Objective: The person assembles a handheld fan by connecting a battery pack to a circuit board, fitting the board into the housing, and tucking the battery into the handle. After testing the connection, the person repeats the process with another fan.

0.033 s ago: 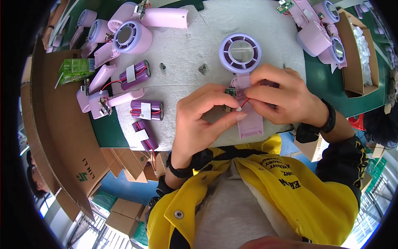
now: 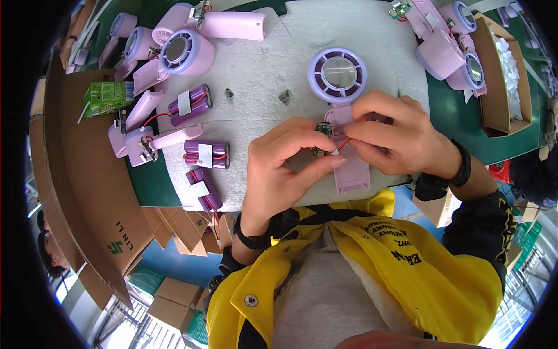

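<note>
Between thumb and fingers, my left hand holds a small green circuit board. My right hand is closed in a pinch on a thin red wire, which runs to a small white plug at the board's edge. Whether the plug is seated cannot be told. Under both hands lies the open pink handle of a handheld fan, its round lilac fan head pointing away from me. A dark purple part, perhaps a battery, shows partly behind my right fingers.
Purple battery packs with red wires lie left on the white foam mat. Pink fan parts crowd the far left, more fan bodies the far right. Cardboard boxes flank the green table; a green drink carton stands left.
</note>
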A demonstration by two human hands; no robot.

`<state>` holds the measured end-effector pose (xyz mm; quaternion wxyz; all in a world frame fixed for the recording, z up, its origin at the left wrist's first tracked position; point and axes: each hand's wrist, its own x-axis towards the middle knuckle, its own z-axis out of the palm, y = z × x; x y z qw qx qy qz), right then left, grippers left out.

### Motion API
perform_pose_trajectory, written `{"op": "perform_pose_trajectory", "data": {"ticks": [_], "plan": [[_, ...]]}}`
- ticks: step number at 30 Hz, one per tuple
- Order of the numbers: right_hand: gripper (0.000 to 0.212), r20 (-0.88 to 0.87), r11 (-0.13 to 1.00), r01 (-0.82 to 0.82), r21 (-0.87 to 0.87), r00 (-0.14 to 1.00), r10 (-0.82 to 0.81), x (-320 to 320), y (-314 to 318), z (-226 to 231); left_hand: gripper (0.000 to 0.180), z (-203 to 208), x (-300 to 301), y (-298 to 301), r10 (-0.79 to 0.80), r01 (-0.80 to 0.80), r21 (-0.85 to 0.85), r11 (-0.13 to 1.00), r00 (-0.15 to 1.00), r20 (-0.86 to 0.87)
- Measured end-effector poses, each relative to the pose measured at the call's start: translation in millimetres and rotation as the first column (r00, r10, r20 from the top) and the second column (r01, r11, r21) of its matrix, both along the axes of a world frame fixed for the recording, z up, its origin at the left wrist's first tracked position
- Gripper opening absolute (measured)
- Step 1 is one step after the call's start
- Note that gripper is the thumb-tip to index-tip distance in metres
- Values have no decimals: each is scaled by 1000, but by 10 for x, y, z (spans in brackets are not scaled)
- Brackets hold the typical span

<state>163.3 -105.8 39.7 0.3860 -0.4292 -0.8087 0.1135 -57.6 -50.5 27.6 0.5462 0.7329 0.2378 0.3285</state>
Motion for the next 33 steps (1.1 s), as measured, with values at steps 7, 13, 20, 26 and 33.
{"op": "perform_pose_trajectory", "data": {"ticks": [7, 13, 20, 26, 33], "plan": [[19, -75, 992, -23, -128, 997, 13, 0, -41, 68, 16, 0, 12, -91, 46, -40, -290, 956, 999, 13], [17, -106, 970, -57, -234, 994, 33, 50, -18, 63, 14, -16, -7, -97, 31, -18, -331, 943, 999, 32], [16, -103, 986, -76, -147, 993, 61, 22, -38, -29, 14, -10, -31, -82, 6, 6, -344, 939, 999, 33], [15, -151, 974, -102, -204, 986, 71, 20, -33, 13, 22, 3, -37, -73, -27, 59, -403, 913, 996, 84], [12, -196, 951, -132, -280, 978, 78, 68, 7, 78, 32, 26, -45, -58, -40, 100, -493, 864, 990, 132]]}}
